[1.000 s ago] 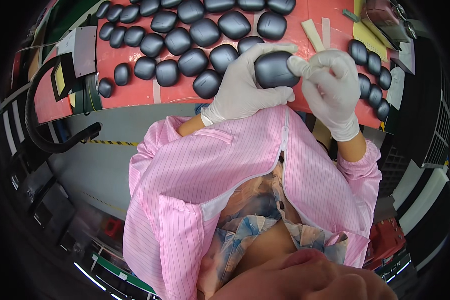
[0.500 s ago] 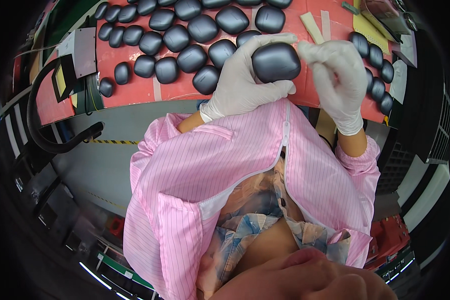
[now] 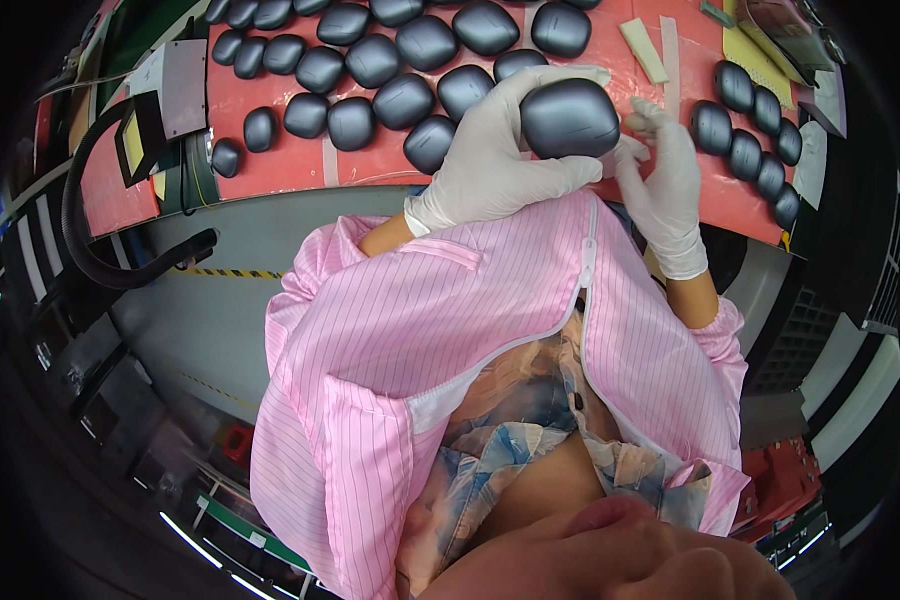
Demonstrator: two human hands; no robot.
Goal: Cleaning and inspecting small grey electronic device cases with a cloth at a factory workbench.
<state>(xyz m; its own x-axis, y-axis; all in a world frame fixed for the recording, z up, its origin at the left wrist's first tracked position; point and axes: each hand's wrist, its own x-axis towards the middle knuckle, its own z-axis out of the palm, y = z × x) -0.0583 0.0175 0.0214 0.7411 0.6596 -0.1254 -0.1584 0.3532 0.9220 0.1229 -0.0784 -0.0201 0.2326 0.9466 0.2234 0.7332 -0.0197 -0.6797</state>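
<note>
My left hand [image 3: 500, 155], in a white glove, grips a glossy dark grey, pebble-shaped case [image 3: 570, 120] between thumb and fingers. A faint short line runs across the middle of its top face. Just right of the case is my right hand [image 3: 665, 180], also gloved in white. Its fingers are curled in with the tips drawn together beside the case's right edge. Anything pinched in them is too small to make out. Many like cases [image 3: 373, 62] lie in slanting rows on the red mat [image 3: 255, 185], to the left of and beyond my hands.
More cases [image 3: 744, 155] lie grouped at the right of the mat. A pale flat strip [image 3: 644, 50] rests beyond my right hand. At the left stand a grey box-shaped device [image 3: 183, 90] and a black flexible hose [image 3: 70, 215]. Yellow sheets [image 3: 755, 62] lie far right.
My right hand has dropped lower and closer to the held case, its fingers more curled. One more case now lies in the right-hand group. My left hand keeps its hold.
</note>
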